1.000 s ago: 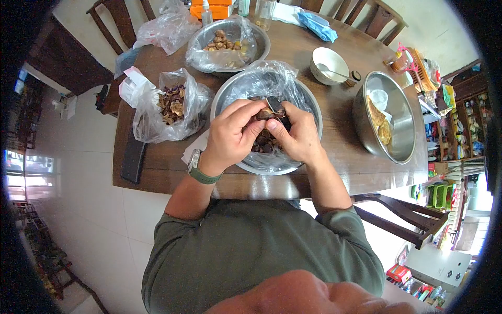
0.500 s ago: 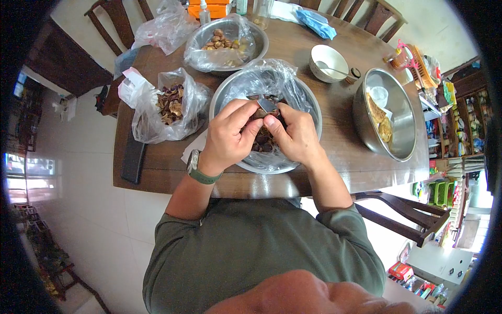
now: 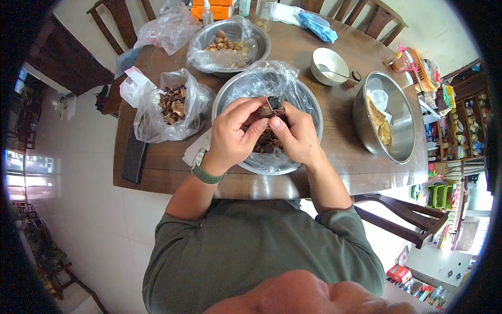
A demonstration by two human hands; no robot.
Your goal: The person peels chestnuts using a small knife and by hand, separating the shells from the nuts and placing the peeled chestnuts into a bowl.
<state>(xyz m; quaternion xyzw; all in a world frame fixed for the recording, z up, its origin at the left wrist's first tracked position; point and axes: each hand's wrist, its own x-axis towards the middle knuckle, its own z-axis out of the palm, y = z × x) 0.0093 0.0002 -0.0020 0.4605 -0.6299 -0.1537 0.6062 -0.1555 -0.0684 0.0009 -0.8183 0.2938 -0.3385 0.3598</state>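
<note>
My left hand (image 3: 234,135) and my right hand (image 3: 297,135) meet over a metal basin (image 3: 319,112) lined with clear plastic (image 3: 269,73). Between their fingertips they grip a dark brown, rounded piece (image 3: 265,111), with both thumbs pressed on its near side. A small flat dark blade (image 3: 274,103) shows at the top of the piece; which fingers hold it is hidden. Dark brown pieces (image 3: 267,142) lie in the basin beneath my hands. My left wrist wears a watch with a green strap (image 3: 207,176).
A plastic bag (image 3: 145,125) of brown shells stands left. Behind is a bag-lined bowl (image 3: 265,44) of round brown nuts. A white bowl (image 3: 330,60) with a spoon and a large steel bowl (image 3: 402,120) stand right. A long black object (image 3: 134,159) lies at the left edge.
The blade, shiny and grey half a second ago, now looks dark and has tilted at the top of the piece. Both hands have stayed over the basin, their fingers shifting slightly.
</note>
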